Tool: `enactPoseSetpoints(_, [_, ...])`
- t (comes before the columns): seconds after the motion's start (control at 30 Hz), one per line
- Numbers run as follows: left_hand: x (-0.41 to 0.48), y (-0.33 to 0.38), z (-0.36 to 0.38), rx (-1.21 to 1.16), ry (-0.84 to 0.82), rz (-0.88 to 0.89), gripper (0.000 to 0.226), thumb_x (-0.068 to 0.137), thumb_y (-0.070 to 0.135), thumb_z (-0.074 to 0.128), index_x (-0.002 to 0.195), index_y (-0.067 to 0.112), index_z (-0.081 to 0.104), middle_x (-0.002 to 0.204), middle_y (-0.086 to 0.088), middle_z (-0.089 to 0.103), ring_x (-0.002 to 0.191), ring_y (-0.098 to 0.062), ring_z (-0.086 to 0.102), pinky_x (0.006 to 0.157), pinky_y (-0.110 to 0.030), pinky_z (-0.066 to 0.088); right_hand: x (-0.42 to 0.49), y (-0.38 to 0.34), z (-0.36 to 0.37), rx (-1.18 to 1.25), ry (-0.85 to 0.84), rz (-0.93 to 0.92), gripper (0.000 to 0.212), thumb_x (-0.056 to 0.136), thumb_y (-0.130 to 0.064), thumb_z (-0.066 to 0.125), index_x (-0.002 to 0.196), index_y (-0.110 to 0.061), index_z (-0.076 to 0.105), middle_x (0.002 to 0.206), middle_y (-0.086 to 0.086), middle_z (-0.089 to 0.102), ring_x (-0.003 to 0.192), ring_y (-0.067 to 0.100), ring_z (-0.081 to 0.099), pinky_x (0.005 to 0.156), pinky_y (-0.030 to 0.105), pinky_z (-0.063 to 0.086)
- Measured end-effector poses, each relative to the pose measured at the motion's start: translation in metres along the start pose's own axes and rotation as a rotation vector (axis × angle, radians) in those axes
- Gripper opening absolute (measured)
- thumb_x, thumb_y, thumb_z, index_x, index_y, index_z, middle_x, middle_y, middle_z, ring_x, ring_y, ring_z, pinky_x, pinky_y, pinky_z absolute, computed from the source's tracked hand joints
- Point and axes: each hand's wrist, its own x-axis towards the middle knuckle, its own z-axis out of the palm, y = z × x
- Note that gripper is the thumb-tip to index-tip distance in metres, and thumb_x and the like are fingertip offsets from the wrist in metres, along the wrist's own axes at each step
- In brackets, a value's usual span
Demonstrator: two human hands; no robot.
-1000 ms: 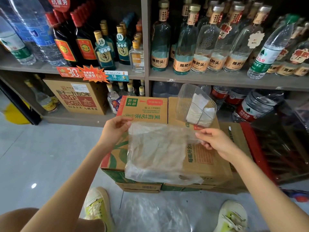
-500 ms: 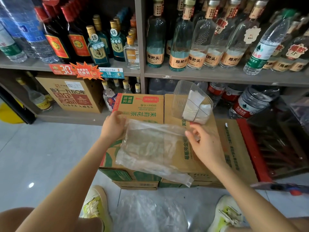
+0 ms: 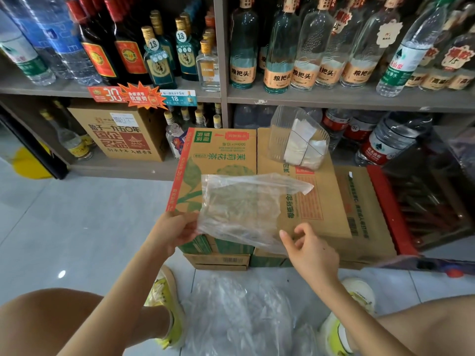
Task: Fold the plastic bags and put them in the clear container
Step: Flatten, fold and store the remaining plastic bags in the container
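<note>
A clear plastic bag (image 3: 244, 209) lies spread over the top of the cardboard boxes (image 3: 323, 201). My left hand (image 3: 174, 232) pinches its near left corner. My right hand (image 3: 311, 253) has curled fingers on its near right edge, and the far right corner lies free. The clear container (image 3: 279, 134) stands tilted at the back of the boxes with folded white bags (image 3: 300, 147) inside. A heap of loose plastic bags (image 3: 239, 317) sits on the floor between my feet.
Grey shelves (image 3: 334, 100) packed with glass and water bottles rise right behind the boxes. A brown carton (image 3: 120, 134) sits on the lower left shelf. A red crate (image 3: 385, 206) stands to the right. Grey tiled floor (image 3: 77, 227) spreads to the left.
My hands moved from the bag's far corners to its near edge. My right hand let go of the far right corner, which now lies loose. The bag lies flatter on the boxes.
</note>
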Motion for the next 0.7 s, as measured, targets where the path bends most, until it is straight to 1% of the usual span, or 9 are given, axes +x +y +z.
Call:
enactPoseSetpoints(0.13, [-0.003,-0.005,0.0,-0.184,-0.037,-0.074,0.017,0.091,-0.004,0.057,0.075,0.002,0.059,0.052,-0.004,0.06,0.045,-0.01,0.052,0.039,-0.015,0.045,-0.005,-0.002,0.0,0.246,-0.06,0.084,0.039,0.091,-0.049,0.054,0.118,-0.024,0.047,0.082,-0.016,0.059,0.072,0.007,0.056,0.06,0.026,0.043])
enactPoseSetpoints(0.23, [-0.004,-0.012,0.002,-0.205,-0.048,-0.096,0.012,0.093,0.007,0.06,0.081,0.004,0.06,0.058,-0.006,0.063,0.044,-0.011,0.056,0.042,-0.017,0.048,-0.013,0.002,0.006,0.414,-0.109,0.094,0.051,0.088,-0.047,0.06,0.131,-0.03,0.039,0.097,-0.015,0.058,0.087,0.009,0.059,0.074,0.033,0.049])
enactPoseSetpoints(0.3, [-0.007,-0.017,0.003,-0.151,-0.071,-0.117,0.019,0.094,0.02,0.062,0.091,0.001,0.061,0.072,-0.013,0.069,0.054,-0.017,0.064,0.046,-0.023,0.053,-0.019,0.003,0.013,0.53,-0.172,0.083,0.067,0.086,-0.043,0.065,0.141,-0.034,0.028,0.104,-0.013,0.056,0.09,0.008,0.058,0.081,0.037,0.051])
enactPoseSetpoints(0.37, [-0.01,-0.019,0.005,-0.127,-0.115,-0.127,0.023,0.094,0.022,0.062,0.101,0.0,0.059,0.082,-0.017,0.071,0.06,-0.02,0.067,0.049,-0.026,0.055,-0.021,0.003,0.021,0.584,-0.169,0.062,0.077,0.084,-0.032,0.07,0.145,-0.032,0.023,0.102,-0.01,0.058,0.088,0.008,0.061,0.08,0.036,0.053])
enactPoseSetpoints(0.4, [-0.012,-0.019,0.006,-0.138,-0.141,-0.117,0.021,0.094,0.017,0.061,0.104,-0.002,0.058,0.082,-0.018,0.07,0.057,-0.017,0.067,0.048,-0.024,0.055,-0.02,0.002,0.024,0.61,-0.147,0.06,0.077,0.084,-0.023,0.071,0.145,-0.029,0.025,0.098,-0.007,0.06,0.086,0.008,0.062,0.078,0.034,0.054])
enactPoseSetpoints(0.47, [-0.015,-0.018,0.009,-0.183,-0.153,-0.086,0.011,0.095,0.001,0.055,0.104,-0.005,0.056,0.074,-0.015,0.067,0.047,-0.011,0.06,0.045,-0.02,0.051,-0.017,0.0,0.027,0.662,-0.091,0.068,0.07,0.085,-0.009,0.069,0.143,-0.022,0.033,0.087,-0.001,0.063,0.083,0.012,0.063,0.077,0.028,0.051])
enactPoseSetpoints(0.53, [-0.016,-0.014,0.011,-0.186,-0.11,-0.049,0.011,0.093,-0.01,0.048,0.098,-0.003,0.057,0.069,-0.012,0.064,0.051,-0.012,0.055,0.045,-0.019,0.051,-0.014,-0.003,0.024,0.696,-0.071,0.073,0.06,0.086,-0.005,0.066,0.138,-0.019,0.039,0.083,0.001,0.064,0.082,0.014,0.061,0.078,0.028,0.05])
enactPoseSetpoints(0.63, [-0.013,-0.009,0.011,-0.11,-0.025,0.023,0.018,0.09,-0.015,0.048,0.088,0.0,0.058,0.077,-0.015,0.061,0.06,-0.017,0.054,0.043,-0.018,0.051,-0.01,-0.004,0.012,0.668,-0.072,0.039,0.043,0.089,-0.004,0.061,0.129,-0.015,0.049,0.082,0.001,0.062,0.081,0.015,0.059,0.08,0.033,0.051])
enactPoseSetpoints(0.7, [-0.01,-0.006,0.009,-0.039,0.027,0.107,0.018,0.088,-0.013,0.051,0.081,0.001,0.06,0.075,-0.013,0.058,0.059,-0.018,0.054,0.044,-0.018,0.05,-0.005,0.0,-0.001,0.575,-0.085,0.003,0.03,0.092,-0.006,0.057,0.121,-0.014,0.057,0.083,-0.004,0.06,0.082,0.014,0.058,0.077,0.033,0.049])
